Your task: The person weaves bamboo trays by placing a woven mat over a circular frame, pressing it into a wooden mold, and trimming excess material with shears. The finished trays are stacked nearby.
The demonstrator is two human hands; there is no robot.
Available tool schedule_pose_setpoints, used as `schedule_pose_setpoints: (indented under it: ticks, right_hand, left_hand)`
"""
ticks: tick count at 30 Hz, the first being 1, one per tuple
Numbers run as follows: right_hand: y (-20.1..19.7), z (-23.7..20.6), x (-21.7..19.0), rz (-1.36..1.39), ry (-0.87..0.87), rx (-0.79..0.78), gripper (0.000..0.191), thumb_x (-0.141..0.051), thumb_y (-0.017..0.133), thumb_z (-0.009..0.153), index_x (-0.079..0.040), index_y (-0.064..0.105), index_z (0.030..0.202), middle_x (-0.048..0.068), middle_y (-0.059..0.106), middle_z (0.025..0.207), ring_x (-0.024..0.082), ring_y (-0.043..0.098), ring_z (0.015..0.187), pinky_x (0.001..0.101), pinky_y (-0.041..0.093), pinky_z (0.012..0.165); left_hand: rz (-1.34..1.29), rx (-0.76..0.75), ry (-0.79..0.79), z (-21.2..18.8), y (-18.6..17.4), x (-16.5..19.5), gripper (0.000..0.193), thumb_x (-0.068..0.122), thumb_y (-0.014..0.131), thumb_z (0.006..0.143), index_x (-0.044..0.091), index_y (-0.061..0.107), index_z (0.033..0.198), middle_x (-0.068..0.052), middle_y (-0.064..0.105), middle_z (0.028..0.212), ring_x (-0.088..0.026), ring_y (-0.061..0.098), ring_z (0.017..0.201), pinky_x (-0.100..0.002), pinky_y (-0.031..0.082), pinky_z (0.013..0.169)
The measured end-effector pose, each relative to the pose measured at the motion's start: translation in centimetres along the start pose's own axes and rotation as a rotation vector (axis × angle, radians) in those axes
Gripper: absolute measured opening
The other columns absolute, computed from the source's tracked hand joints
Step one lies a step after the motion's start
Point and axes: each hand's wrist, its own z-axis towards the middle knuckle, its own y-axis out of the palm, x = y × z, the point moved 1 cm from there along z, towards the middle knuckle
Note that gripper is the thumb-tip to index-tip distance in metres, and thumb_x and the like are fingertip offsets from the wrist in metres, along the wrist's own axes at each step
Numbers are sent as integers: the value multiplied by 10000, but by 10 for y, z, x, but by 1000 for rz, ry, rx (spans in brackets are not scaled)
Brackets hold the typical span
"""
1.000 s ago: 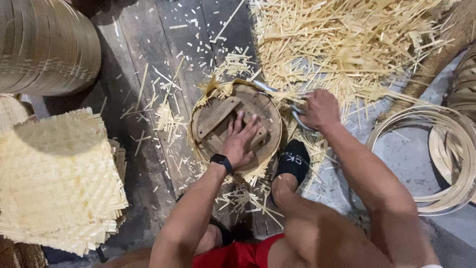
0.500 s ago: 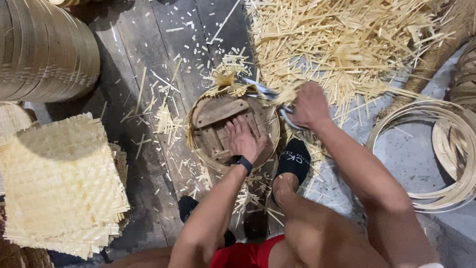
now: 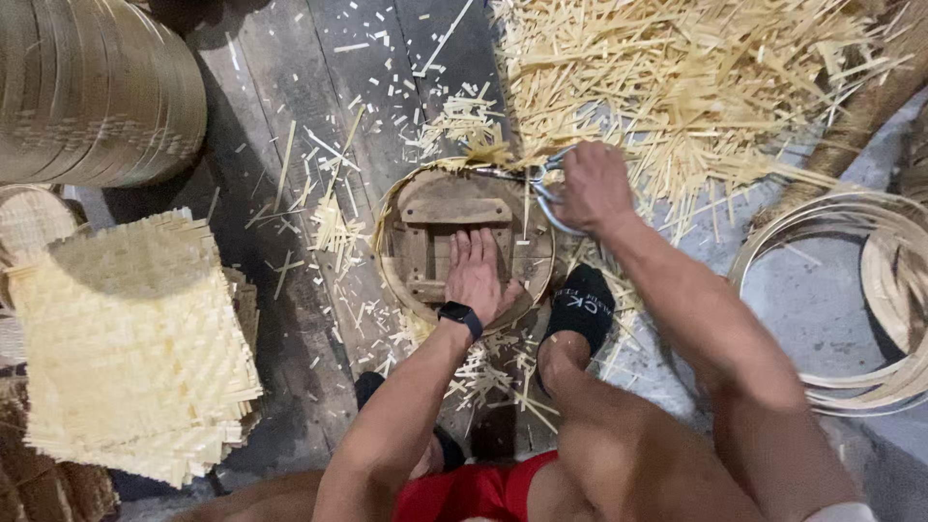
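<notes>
Underneath, hands (image 3: 474, 275) press a round, bamboo-rimmed wooden form (image 3: 464, 242).

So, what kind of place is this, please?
Probably a bamboo-weaving workshop, worked on the floor. A stack of woven mats lies at one side, cut strips litter the planks, and hoops are piled nearby. The left hand presses a round frame while the right hand holds shears.

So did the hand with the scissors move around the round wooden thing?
Yes. The right hand with the scissors has gone from the round wooden frame's right side toward its top edge.
</notes>
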Motion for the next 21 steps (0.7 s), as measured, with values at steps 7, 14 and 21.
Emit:
schedule_pose_setpoints:
  ticks: [7, 14, 21]
  right_hand:
    - [3, -15, 25, 54, -21, -59, 381, -448, 649, 876, -72, 668, 938, 129, 609, 884, 263, 591, 837, 436, 544, 737]
    - [8, 7, -5, 13, -44, -42, 311, -297, 622, 789, -57, 715, 963, 116, 641, 862, 253, 646, 793, 412, 594, 701]
    - [8, -26, 23, 196, 0, -61, 449, -489, 659, 895, -93, 716, 1097, 174, 674, 1011, 324, 639, 980, 517, 526, 820]
  left_hand:
    - [139, -147, 162, -16, -11, -13, 1106, 508, 770, 747, -97, 256, 1517, -316, 330, 1567, -459, 253, 1488, -491, 132, 1252]
    - [162, -153, 202, -17, 5, -32, 1100, 544, 748, 821, -93, 249, 1565, -329, 308, 1592, -454, 217, 1528, -497, 108, 1289]
    - [-373, 213, -551, 3, -5, -8, 1260, 645, 718, 788, -8, -2, 1591, -285, -90, 1678, -380, -78, 1577, -539, -21, 1236]
